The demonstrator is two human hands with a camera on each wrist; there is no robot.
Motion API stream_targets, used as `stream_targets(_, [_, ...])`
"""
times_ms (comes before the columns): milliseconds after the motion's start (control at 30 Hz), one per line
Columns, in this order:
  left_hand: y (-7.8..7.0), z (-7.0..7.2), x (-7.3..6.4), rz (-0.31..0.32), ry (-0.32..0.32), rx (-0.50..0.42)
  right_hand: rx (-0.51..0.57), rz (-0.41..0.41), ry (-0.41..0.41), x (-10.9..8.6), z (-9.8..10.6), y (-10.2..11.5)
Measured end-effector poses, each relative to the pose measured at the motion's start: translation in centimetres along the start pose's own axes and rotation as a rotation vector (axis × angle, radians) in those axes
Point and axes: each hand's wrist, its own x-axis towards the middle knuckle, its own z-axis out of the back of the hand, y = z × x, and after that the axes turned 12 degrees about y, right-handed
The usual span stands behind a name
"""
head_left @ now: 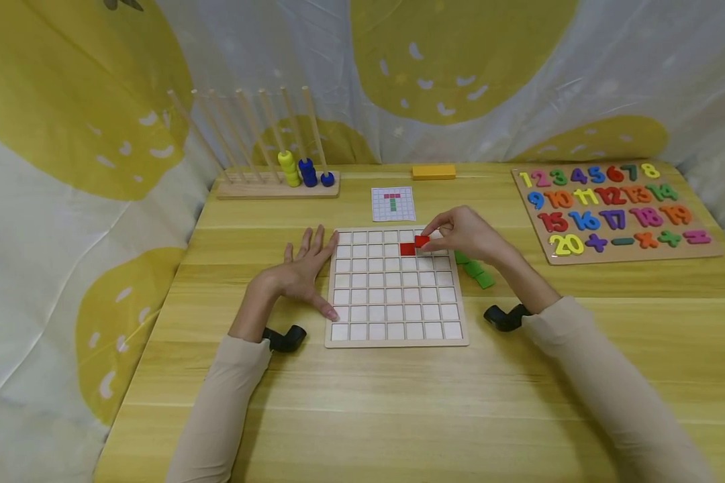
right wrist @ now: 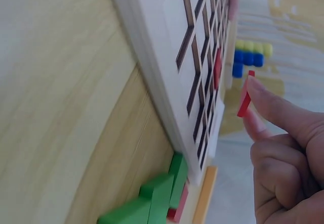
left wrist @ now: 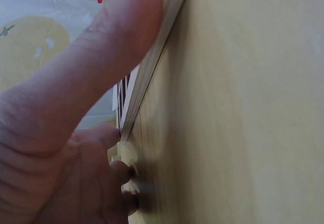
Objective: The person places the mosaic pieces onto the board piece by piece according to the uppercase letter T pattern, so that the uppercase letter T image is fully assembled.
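Observation:
Between thumb and index finger, my right hand pinches a red square tile, held above the grid board near its upper right. Just left of it, another red tile lies in a square of the white grid. My left hand is spread along the board's left edge, its thumb and index fingertip touching the frame. Several green tiles lie on the table against the board's right side, and a bit of red shows beside them in the right wrist view.
Behind the board lies a pattern card with a red and green T. A peg stand with yellow and blue beads is at back left. An orange block sits at the back, and a number puzzle board lies to the right.

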Motion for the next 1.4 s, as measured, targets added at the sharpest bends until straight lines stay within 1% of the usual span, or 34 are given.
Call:
stream_targets(167, [0.0,-0.1,-0.1,-0.003,-0.003,0.001,-0.023,0.038,0.041,1.1,-0.6,1.0])
stream_targets(267, [0.0,-0.1,-0.1,-0.005,-0.005,-0.002,-0.04,0.053,0.042,1.7,-1.0,1.5])
stream_targets(433, [0.0,-0.1,0.0,-0.008,-0.005,-0.005,-0.036,0.05,0.042,2.6,-1.6,2.1])
stream_targets(533, [0.0,-0.1,0.0,-0.004,-0.004,-0.001,-0.025,0.033,0.047,3.0,-2.0,2.5])
stream_targets(600, [-0.1,-0.1,-0.1,0.0,-0.003,0.003,-0.017,0.007,0.046,3.2,-2.2,2.8])
stream_targets(733, [-0.2,0.0,-0.1,0.004,-0.001,0.009,-0.023,-0.042,0.043,3.6,-2.5,3.2])
stream_targets(800, [-0.2,0.0,-0.1,0.009,0.003,0.011,-0.031,-0.051,0.043,3.9,-2.6,3.2])
stream_targets(933, [-0.2,0.0,-0.1,0.014,0.006,0.011,-0.045,-0.03,0.045,4.1,-2.6,2.9])
stream_targets(1133, [-0.2,0.0,-0.1,0.009,0.0,0.007,-0.014,0.017,0.072,3.7,-2.5,2.7])
stream_targets(1400, [-0.1,-0.1,-0.1,0.005,-0.004,0.009,-0.025,0.022,0.053,3.7,-2.7,2.5])
